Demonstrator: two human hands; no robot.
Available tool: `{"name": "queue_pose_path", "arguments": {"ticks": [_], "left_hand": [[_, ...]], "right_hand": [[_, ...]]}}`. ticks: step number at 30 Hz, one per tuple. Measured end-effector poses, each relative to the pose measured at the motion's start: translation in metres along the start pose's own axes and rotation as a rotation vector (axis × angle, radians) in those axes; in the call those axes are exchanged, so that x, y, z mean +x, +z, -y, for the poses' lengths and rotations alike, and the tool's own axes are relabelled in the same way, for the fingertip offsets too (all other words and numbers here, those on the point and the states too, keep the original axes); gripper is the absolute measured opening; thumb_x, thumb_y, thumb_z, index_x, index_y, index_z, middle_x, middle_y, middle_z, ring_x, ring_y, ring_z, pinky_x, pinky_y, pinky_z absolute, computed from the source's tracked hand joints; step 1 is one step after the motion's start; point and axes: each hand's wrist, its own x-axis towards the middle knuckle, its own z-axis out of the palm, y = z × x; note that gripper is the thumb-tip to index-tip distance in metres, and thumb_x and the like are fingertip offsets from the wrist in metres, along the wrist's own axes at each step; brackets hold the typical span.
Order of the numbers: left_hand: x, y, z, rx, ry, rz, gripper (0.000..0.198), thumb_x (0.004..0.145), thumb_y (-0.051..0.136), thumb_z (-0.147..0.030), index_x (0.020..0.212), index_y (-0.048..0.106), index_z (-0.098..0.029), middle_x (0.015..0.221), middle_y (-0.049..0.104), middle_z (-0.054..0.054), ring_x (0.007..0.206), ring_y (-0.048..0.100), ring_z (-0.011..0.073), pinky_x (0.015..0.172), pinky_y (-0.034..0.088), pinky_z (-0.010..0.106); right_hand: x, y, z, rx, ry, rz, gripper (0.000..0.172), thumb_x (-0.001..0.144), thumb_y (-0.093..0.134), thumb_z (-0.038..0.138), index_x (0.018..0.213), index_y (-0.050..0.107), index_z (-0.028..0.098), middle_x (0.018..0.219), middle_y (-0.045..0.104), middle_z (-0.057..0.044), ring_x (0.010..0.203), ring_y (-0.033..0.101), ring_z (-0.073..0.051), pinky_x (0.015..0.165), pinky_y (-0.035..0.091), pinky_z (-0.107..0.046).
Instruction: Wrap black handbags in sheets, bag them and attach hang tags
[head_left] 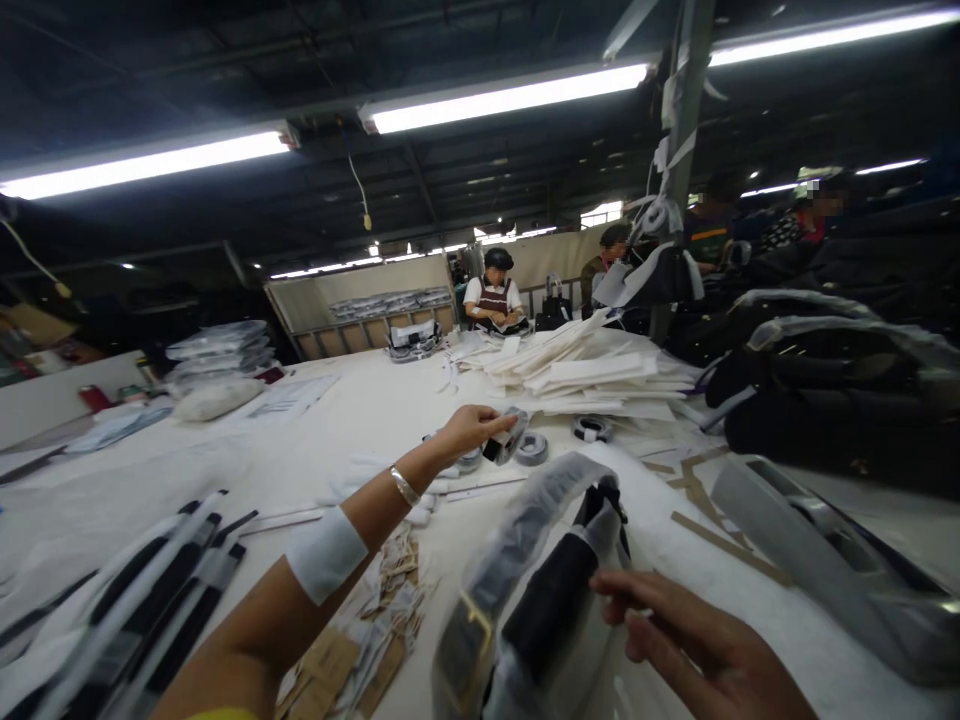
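Note:
My left hand point(471, 428) reaches out over the white table point(352, 415) and its fingers are closed on a roll of tape point(507, 437). The arm wears a bracelet and a white patch. Two more tape rolls point(532, 449) lie just beyond it. Low on the right, my right hand point(679, 635) holds the end of a black item wrapped in clear plastic point(536, 580), fingers curled at its top; the wrapped item lies towards me.
Black plastic-wrapped strips point(142, 600) lie at the lower left, small paper tags point(382, 610) under my left arm. A heap of white paper sheets point(577, 370) sits behind. Dark bags point(825, 390) pile at the right. Other people work at the far end point(495, 295).

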Motion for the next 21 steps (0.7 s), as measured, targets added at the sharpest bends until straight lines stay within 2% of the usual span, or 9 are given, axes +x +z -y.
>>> {"name": "queue_pose_path", "arguments": {"ticks": [3, 6, 9, 11, 14, 18, 21], "left_hand": [[-0.051, -0.009, -0.031, -0.130, -0.068, 0.073, 0.068, 0.082, 0.052, -0.076, 0.087, 0.073, -0.012, 0.072, 0.066, 0.004, 0.063, 0.053, 0.0133, 0.058, 0.039, 0.024], [-0.095, -0.012, -0.055, -0.247, -0.117, 0.183, 0.064, 0.080, 0.057, -0.075, 0.084, 0.073, -0.013, 0.073, 0.067, 0.003, 0.063, 0.053, 0.0126, 0.060, 0.040, 0.024], [-0.127, -0.012, -0.072, -0.366, -0.149, 0.305, 0.063, 0.076, 0.063, -0.074, 0.089, 0.074, -0.013, 0.078, 0.069, 0.004, 0.068, 0.057, 0.0149, 0.067, 0.045, 0.026], [-0.142, -0.012, -0.081, -0.432, -0.152, 0.362, 0.064, 0.072, 0.069, -0.072, 0.093, 0.074, -0.013, 0.083, 0.070, 0.006, 0.074, 0.060, 0.0170, 0.073, 0.048, 0.028], [-0.158, -0.014, -0.094, -0.489, -0.147, 0.391, 0.059, 0.070, 0.076, -0.065, 0.097, 0.075, -0.012, 0.088, 0.071, 0.008, 0.079, 0.061, 0.0175, 0.078, 0.047, 0.028], [-0.171, -0.015, -0.106, -0.532, -0.168, 0.373, 0.051, 0.072, 0.081, -0.056, 0.098, 0.076, -0.012, 0.085, 0.071, 0.006, 0.073, 0.059, 0.0137, 0.073, 0.045, 0.024], [-0.174, -0.014, -0.107, -0.554, -0.193, 0.289, 0.050, 0.070, 0.083, -0.054, 0.095, 0.076, -0.011, 0.078, 0.069, 0.004, 0.068, 0.057, 0.0122, 0.068, 0.043, 0.023]], "right_hand": [[0.017, 0.014, 0.036, 0.279, 0.115, 0.129, 0.048, 0.090, 0.056, 0.059, 0.126, 0.068, 0.029, 0.100, 0.074, -0.008, 0.079, 0.071, -0.023, 0.067, 0.063, -0.034], [0.033, 0.020, 0.059, 0.483, 0.163, 0.210, 0.060, 0.090, 0.056, 0.060, 0.138, 0.056, 0.023, 0.095, 0.070, -0.007, 0.075, 0.066, -0.018, 0.066, 0.059, -0.032], [0.043, 0.019, 0.076, 0.560, 0.117, 0.243, 0.053, 0.091, 0.058, 0.057, 0.130, 0.059, 0.021, 0.093, 0.068, -0.005, 0.075, 0.063, -0.016, 0.067, 0.056, -0.029], [0.047, 0.018, 0.085, 0.581, 0.061, 0.251, 0.043, 0.093, 0.057, 0.056, 0.114, 0.066, 0.019, 0.092, 0.067, -0.005, 0.076, 0.061, -0.015, 0.067, 0.054, -0.027], [0.050, 0.016, 0.092, 0.630, 0.046, 0.217, 0.040, 0.093, 0.057, 0.055, 0.095, 0.067, 0.017, 0.089, 0.066, -0.006, 0.075, 0.060, -0.014, 0.065, 0.052, -0.025], [0.053, 0.015, 0.095, 0.661, 0.065, 0.179, 0.038, 0.088, 0.065, 0.054, 0.091, 0.067, 0.016, 0.083, 0.065, -0.004, 0.068, 0.057, -0.012, 0.061, 0.050, -0.022], [0.055, 0.014, 0.096, 0.671, 0.089, 0.162, 0.039, 0.084, 0.069, 0.055, 0.086, 0.067, 0.016, 0.080, 0.065, -0.003, 0.062, 0.055, -0.010, 0.057, 0.048, -0.022]]}}
